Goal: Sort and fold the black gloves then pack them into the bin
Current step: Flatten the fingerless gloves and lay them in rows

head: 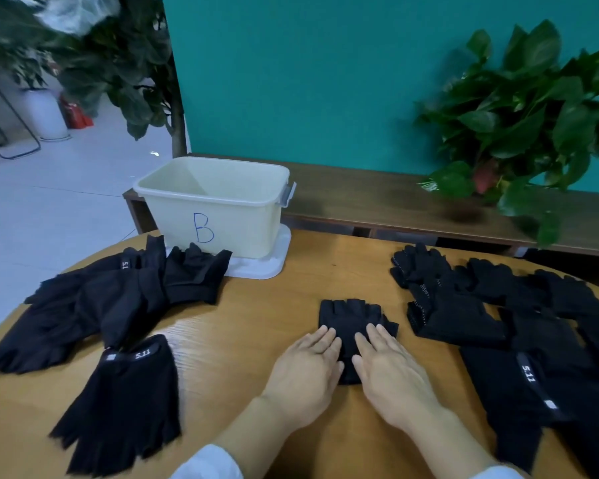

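Observation:
A black fingerless glove [351, 318] lies flat in the middle of the round wooden table [256, 326], finger stubs pointing away from me. My left hand [306, 368] and my right hand [388, 366] press on its near half with straight fingers, side by side. A heap of black gloves [118, 299] lies to the left, with one more glove [128, 399] nearer me. Another heap [519, 326] covers the right side. The cream bin [215, 216], marked with a blue B, stands at the table's far edge on its white lid [274, 264].
A dark wooden bench [412, 202] runs behind the table along the teal wall. A leafy potted plant [526, 119] stands on its right end. More plants [118, 63] and a white pot stand on the floor at the far left.

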A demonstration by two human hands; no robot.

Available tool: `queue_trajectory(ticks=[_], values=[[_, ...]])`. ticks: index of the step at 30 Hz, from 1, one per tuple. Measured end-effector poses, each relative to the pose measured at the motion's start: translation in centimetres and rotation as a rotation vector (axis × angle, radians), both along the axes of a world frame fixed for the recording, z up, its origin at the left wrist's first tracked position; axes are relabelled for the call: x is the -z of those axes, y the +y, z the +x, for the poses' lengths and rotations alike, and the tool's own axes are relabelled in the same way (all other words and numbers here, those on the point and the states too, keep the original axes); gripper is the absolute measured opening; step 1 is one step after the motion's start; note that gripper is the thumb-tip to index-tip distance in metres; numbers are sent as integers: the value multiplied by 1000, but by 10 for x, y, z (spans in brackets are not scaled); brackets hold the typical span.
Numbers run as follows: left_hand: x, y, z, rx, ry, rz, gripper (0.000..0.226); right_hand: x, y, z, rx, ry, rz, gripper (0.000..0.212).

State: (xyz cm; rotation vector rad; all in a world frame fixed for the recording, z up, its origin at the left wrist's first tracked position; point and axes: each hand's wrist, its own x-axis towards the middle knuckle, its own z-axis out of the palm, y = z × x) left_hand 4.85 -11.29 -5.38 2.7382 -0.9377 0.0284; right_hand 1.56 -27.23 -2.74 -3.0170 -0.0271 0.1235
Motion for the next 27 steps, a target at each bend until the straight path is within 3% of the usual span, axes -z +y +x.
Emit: queue_trajectory(ticks=[2, 6, 15, 20, 27], values=[[-3, 4, -14, 12, -4, 7, 72, -1, 4, -13, 5, 13, 4, 53], [-9, 15, -38, 4, 36, 45, 53, -5, 14, -37, 1, 32, -1, 52], [-26, 44, -71, 16, -6, 74, 52, -21, 31, -68, -20, 93, -24, 49], [-44, 84, -61, -67, -12, 19, 51, -42, 43, -61, -52, 31, -53, 44], [-59, 145, -10, -245, -33, 8, 53, -65, 102, -5, -263, -38, -62, 41]])
